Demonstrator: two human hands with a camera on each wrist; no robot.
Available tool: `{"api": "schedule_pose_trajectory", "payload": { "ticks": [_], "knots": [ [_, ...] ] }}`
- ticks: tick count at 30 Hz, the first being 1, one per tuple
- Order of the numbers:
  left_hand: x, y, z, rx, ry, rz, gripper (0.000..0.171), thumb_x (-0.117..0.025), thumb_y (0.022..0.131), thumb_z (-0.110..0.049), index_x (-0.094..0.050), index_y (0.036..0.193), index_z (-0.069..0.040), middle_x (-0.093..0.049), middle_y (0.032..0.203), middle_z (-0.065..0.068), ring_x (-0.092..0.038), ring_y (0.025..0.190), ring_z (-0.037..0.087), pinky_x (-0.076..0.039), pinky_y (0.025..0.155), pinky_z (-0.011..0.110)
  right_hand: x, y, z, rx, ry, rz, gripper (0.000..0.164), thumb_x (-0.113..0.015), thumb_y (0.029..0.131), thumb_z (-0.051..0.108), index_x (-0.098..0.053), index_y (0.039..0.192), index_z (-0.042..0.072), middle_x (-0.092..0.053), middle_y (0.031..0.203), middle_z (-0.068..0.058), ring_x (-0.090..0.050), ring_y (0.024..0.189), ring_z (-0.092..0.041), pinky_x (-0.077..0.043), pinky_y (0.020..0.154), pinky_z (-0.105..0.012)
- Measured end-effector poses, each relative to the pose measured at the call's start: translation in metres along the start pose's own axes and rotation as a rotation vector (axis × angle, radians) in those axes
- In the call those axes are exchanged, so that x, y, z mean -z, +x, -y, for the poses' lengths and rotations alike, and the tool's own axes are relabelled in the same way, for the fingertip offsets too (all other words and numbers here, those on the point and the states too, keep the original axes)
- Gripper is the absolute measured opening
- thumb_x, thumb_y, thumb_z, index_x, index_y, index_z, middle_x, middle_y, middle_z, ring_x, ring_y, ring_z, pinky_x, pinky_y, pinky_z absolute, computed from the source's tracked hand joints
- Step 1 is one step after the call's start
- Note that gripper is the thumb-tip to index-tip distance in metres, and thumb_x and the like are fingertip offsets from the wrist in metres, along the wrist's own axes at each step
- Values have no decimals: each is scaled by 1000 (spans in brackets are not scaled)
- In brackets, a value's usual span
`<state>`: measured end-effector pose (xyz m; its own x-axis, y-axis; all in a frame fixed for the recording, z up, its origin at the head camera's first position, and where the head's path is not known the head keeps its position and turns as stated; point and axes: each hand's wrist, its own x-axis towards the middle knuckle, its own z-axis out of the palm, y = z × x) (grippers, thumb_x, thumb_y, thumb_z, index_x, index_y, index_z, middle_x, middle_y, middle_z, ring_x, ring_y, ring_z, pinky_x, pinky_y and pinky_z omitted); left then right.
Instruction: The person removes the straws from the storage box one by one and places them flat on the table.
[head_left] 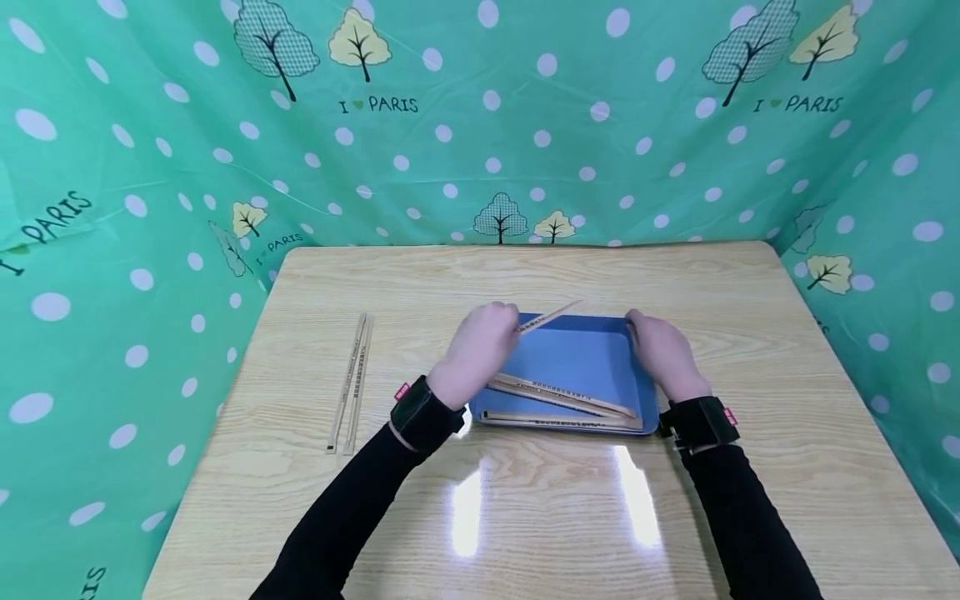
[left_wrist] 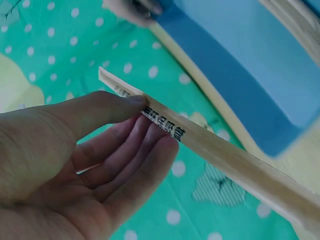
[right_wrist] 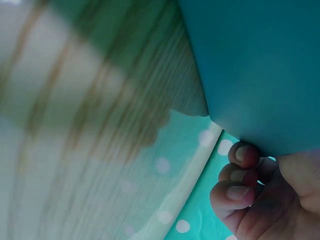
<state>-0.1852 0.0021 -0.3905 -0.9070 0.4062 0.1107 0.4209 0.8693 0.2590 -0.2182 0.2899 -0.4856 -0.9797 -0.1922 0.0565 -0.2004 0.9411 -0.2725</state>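
Observation:
In the head view my left hand point(head_left: 480, 346) is above the left part of a blue tray point(head_left: 577, 350). Between thumb and fingers it pinches a paper-wrapped straw point(left_wrist: 220, 155), printed with dark characters, which slants up to the right in the head view. My right hand point(head_left: 667, 354) grips the tray's right rim near the far corner; in the right wrist view its fingers point(right_wrist: 235, 195) curl under the blue edge. Several more wrapped straws point(head_left: 558, 419) lie in the front part of the tray, their left ends partly hidden by my left hand.
Two wrapped straws point(head_left: 351, 383) lie side by side on the wooden table point(head_left: 420, 283), left of the tray. Green dotted cloth point(head_left: 517, 108) hangs behind the table and along both sides. Bright reflections show on the tabletop in front of the tray.

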Motion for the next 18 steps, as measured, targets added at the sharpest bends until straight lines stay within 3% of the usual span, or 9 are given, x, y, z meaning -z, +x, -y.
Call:
{"api": "schedule_pose_trajectory", "payload": {
  "ticks": [10, 15, 18],
  "knots": [
    [13, -31, 46, 271, -57, -96, 16, -56, 85, 0, -59, 70, -3, -60, 66, 7, -54, 57, 19, -46, 50, 30, 0, 1, 1, 10, 13, -17, 22, -44, 99, 11, -55, 113, -2, -66, 92, -23, -64, 78, -35, -48, 65, -47],
    [11, -51, 72, 389, -123, -107, 16, -58, 84, 0, -60, 68, -3, -62, 66, 8, -56, 55, 20, -46, 49, 31, -1, 2, 1, -3, 8, -6, 23, -43, 99, 12, -55, 113, -2, -66, 93, -23, -64, 78, -35, -49, 64, -46],
    [7, -62, 89, 448, -123, -121, 22, -59, 82, 1, -56, 60, -5, -56, 59, 5, -51, 52, 19, -47, 55, 33, -2, 2, 0, -4, 5, 3, 23, -44, 99, 12, -55, 114, -2, -66, 93, -23, -64, 78, -34, -48, 63, -45]
  ]
}}
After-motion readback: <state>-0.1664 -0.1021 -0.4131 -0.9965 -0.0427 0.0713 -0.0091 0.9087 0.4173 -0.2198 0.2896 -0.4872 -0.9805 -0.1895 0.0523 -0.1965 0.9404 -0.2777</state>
